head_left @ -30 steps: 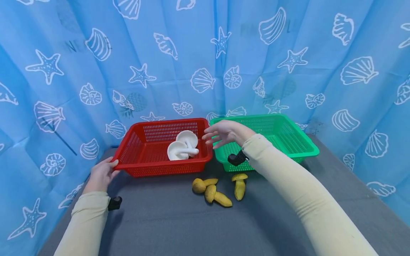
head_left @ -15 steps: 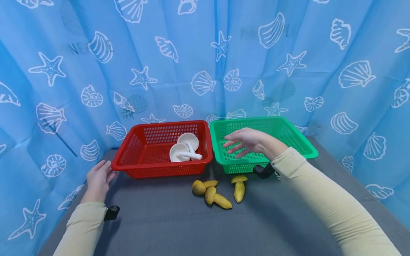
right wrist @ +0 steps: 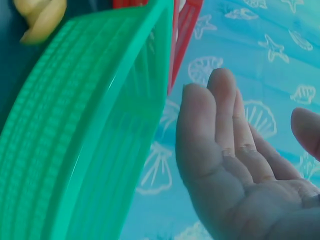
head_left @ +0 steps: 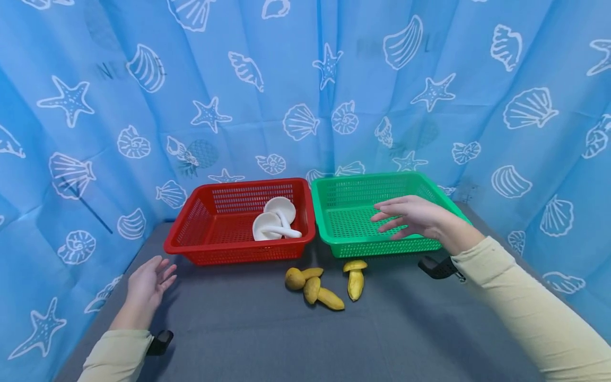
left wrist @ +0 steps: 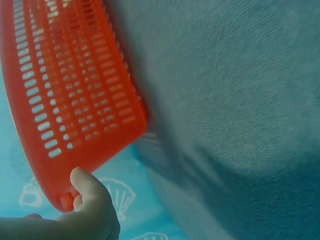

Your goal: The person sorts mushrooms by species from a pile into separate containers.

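Observation:
My left hand [head_left: 143,286], fingers loosely bent, is just off the front left corner of the red basket [head_left: 238,248]. In the left wrist view its thumb [left wrist: 89,187] overlaps that basket's corner. Over the front right part of the green basket [head_left: 363,248] hovers my right hand [head_left: 417,216], holding nothing, its fingers spread and relaxed. Two white ladles [head_left: 268,228] lie crossed at the right end of the red basket. In front of the baskets are three yellow mushrooms: one upright [head_left: 355,281], one slanted [head_left: 329,298] and one lying sideways [head_left: 295,279].
The two slotted plastic baskets stand side by side at the back of the grey cloth-covered table [head_left: 267,345]. Right behind them hangs a blue curtain [head_left: 296,63] with white shells and starfish.
My right hand has moved right, from the gap between the baskets to over the green one. My left hand has let go of the red basket's corner and drawn back toward me.

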Demonstrator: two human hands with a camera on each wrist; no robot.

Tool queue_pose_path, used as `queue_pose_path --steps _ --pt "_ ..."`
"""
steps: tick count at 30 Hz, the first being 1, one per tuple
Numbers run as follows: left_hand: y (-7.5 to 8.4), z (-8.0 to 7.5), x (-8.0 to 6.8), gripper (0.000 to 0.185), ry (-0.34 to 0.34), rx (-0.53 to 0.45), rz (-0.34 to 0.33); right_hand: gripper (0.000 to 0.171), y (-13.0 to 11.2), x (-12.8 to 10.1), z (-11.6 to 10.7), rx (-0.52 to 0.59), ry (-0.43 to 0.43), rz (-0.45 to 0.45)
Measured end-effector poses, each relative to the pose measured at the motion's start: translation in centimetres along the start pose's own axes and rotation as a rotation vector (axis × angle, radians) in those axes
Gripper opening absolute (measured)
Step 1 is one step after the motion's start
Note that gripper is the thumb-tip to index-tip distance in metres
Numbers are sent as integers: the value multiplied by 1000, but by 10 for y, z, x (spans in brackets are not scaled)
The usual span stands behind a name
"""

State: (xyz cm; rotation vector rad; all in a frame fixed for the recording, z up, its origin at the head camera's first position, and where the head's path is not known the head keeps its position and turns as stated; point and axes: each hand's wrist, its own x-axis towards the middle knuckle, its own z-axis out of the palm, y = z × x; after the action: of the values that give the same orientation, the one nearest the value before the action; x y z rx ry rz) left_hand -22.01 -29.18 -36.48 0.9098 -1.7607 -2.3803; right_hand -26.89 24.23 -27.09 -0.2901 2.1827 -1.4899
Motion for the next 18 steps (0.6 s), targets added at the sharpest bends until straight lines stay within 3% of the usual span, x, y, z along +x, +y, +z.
queue_pose_path --steps 5,18 --pt "-4 -1 -8 70 -79 -6 -42 62 10 -17 -17 5 12 -14" --pt "-25 14 -24 73 -148 106 -3 63 39 -49 -54 30 116 -52"
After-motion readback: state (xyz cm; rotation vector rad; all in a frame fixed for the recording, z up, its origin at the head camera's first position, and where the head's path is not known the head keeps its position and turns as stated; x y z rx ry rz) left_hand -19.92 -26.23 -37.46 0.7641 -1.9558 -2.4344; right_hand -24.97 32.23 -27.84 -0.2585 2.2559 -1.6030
